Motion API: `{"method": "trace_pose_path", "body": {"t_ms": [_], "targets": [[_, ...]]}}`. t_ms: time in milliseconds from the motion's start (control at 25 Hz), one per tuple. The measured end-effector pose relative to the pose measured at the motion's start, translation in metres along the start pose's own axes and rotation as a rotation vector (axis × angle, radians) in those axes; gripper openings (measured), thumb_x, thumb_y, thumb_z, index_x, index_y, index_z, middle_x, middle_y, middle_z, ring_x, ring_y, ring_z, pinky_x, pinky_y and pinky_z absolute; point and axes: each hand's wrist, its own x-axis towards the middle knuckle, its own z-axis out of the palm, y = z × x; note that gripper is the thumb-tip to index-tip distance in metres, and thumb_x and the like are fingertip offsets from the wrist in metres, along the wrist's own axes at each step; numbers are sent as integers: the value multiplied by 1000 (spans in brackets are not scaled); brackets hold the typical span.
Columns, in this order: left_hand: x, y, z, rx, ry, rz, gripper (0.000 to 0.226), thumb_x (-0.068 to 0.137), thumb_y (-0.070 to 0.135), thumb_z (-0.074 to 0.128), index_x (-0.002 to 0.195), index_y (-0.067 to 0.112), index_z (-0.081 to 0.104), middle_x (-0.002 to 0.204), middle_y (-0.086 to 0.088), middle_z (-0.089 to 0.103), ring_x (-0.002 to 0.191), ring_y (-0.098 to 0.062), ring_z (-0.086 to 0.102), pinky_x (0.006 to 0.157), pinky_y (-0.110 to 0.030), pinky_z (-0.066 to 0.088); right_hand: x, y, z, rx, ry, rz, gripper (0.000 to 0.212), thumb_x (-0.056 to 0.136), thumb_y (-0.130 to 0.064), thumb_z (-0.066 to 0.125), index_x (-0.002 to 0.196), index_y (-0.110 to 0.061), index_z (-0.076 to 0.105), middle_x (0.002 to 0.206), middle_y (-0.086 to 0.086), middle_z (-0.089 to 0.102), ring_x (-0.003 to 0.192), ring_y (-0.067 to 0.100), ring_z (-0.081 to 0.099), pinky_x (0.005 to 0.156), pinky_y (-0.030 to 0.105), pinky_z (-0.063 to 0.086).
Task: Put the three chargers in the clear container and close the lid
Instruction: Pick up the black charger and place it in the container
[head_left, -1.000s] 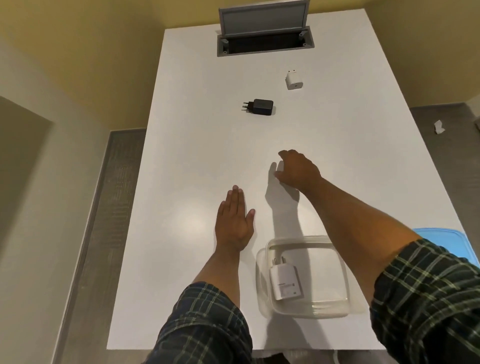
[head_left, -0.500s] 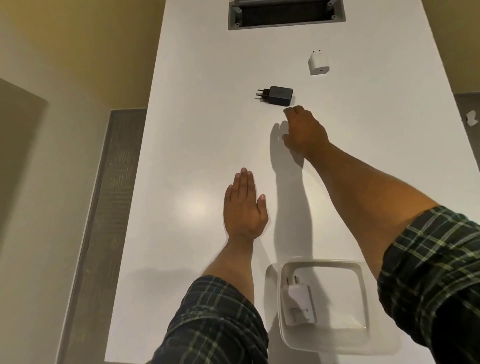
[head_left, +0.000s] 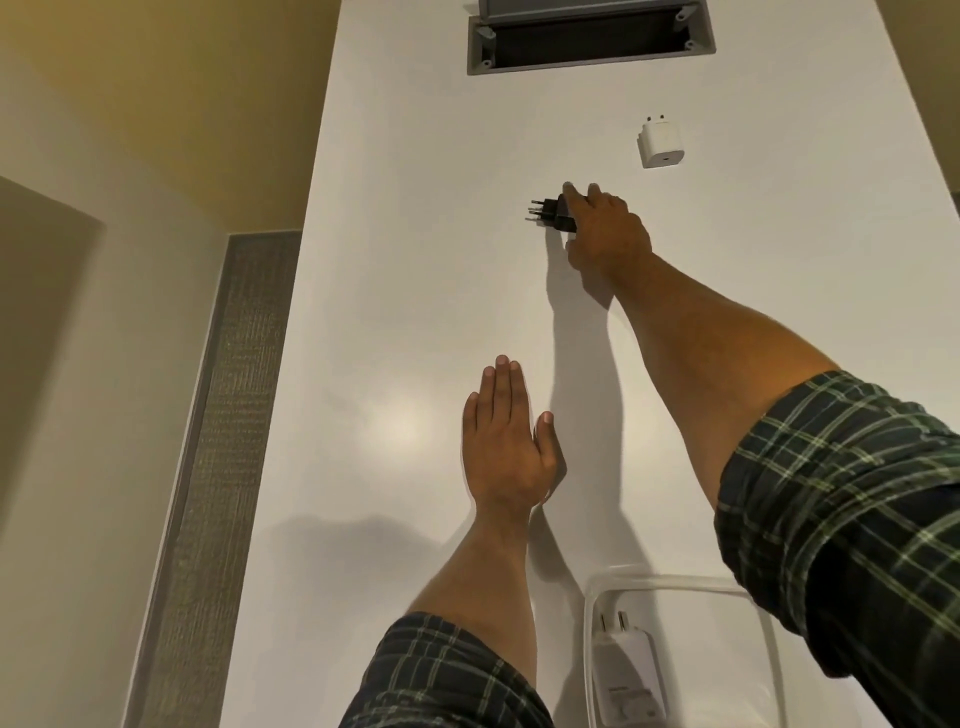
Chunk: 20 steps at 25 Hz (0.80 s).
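Nearest you, at the lower right edge of the view, the clear container (head_left: 675, 584) sits open on the white table (head_left: 415, 260), its far rim partly covered by your right plaid sleeve (head_left: 841, 519). 1 white charger (head_left: 626, 675) lies inside it against the left wall, prongs pointing away from you. No lid shows in this view.

Just left of the container, your left forearm crosses the table from its own plaid sleeve (head_left: 441, 675). Your left hand (head_left: 504, 447) lies flat, palm down, on the tabletop near the centre, fingers straight and together, thumb slightly out, holding nothing.

Further out, your right arm stretches forward over the table. Your right hand (head_left: 605, 228) has its fingers on the black charger (head_left: 558, 215), index finger across the top of the body and thumb at its near side; whether the grip is fully closed on it, and whether the charger is off the surface, cannot be told. The 2 prongs point left, clear of the hand.

Beyond and to the right, a 2nd white charger (head_left: 661, 143) rests alone on the table, well apart from the hand, prongs pointing away.

Farthest, a grey cable hatch (head_left: 592, 44) is set into the tabletop with its flap raised
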Motion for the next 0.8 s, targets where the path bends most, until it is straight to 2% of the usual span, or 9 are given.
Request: {"method": "trace_pose_path", "body": {"t_ms": [160,320,480,560,720,800], "targets": [[0,0,3,-6,6,-17,74,100,44,37,165,17,15,173,3,10,161,-13,6,128,-40,21,11,3,4,-27,56,-30,48,94,-18,57,141,-10,45,133,20,49,123,39,47,93,48,46],[0,-2,5,1,9,-9,73,101,44,37,165,17,16,173,3,11,161,-12,6,129,-38,19,8,7,10,-15,106,21,45,94,-17,61,135,-5,45,126,22,52,113,41,54,81,46,48],[2,-4,6,22,1,3,71,102,44,35,165,16,17,173,2,12,161,-14,9,128,-39,20,-9,2,17,63,158,70,40,91,-5,56,130,-1,47,122,22,55,110,40,56,80,42,48],[1,-3,6,25,3,6,71,102,44,35,164,16,18,173,1,14,161,-15,11,128,-39,21,-25,2,16,139,160,102,40,89,-5,56,128,1,47,123,23,55,112,40,55,82,42,46],[1,-3,7,27,21,13,69,103,43,36,163,14,22,172,-1,19,160,-17,17,128,-38,22,-64,5,13,297,96,182,41,90,-22,62,121,2,50,119,22,56,108,39,56,82,42,46],[0,-3,7,46,10,17,69,103,43,34,164,14,21,172,-1,19,160,-17,18,128,-38,22,-87,7,13,394,63,209,37,90,-29,61,110,0,52,106,17,56,95,35,57,71,37,42]]}}
